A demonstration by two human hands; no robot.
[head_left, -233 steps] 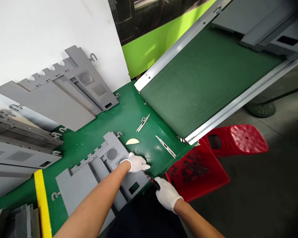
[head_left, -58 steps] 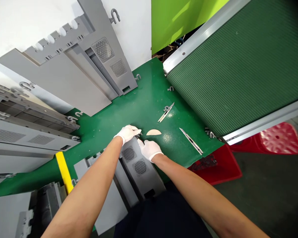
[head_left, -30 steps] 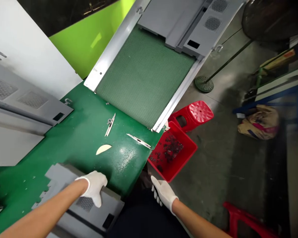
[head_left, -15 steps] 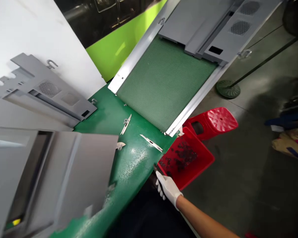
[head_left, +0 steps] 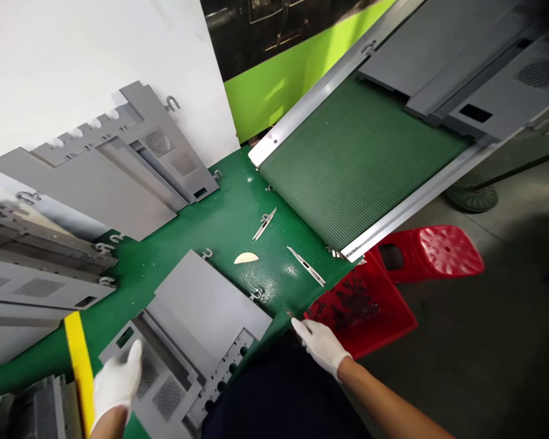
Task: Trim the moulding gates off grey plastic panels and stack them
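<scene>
A grey plastic panel point(head_left: 201, 292) with round and rectangular cutouts and mesh patches lies at the near edge of the green table point(head_left: 165, 244). My left hand point(head_left: 119, 381), in a white glove, is at the panel's left side, its thumb raised and apart from the fingers, which look curled over the panel's edge. My right hand point(head_left: 320, 344), also gloved in white, is closed around a slim dark tool point(head_left: 290, 314) by the table's right edge, just short of the red bin. Most of the tool is hidden in the hand.
More grey panels stand at the left point(head_left: 119, 164). A green ribbed conveyor point(head_left: 366, 158) slopes up to the right with another panel on it. Two knives point(head_left: 306, 266) and a cream disc point(head_left: 246, 258) lie mid-table. A red bin point(head_left: 400, 329) and red stool point(head_left: 452, 250) stand at right.
The view has swung left. The near panel, earlier raised and close to the camera, now lies lower on the table, turned. My left hand has come into view; my right hand still grips the tool.
</scene>
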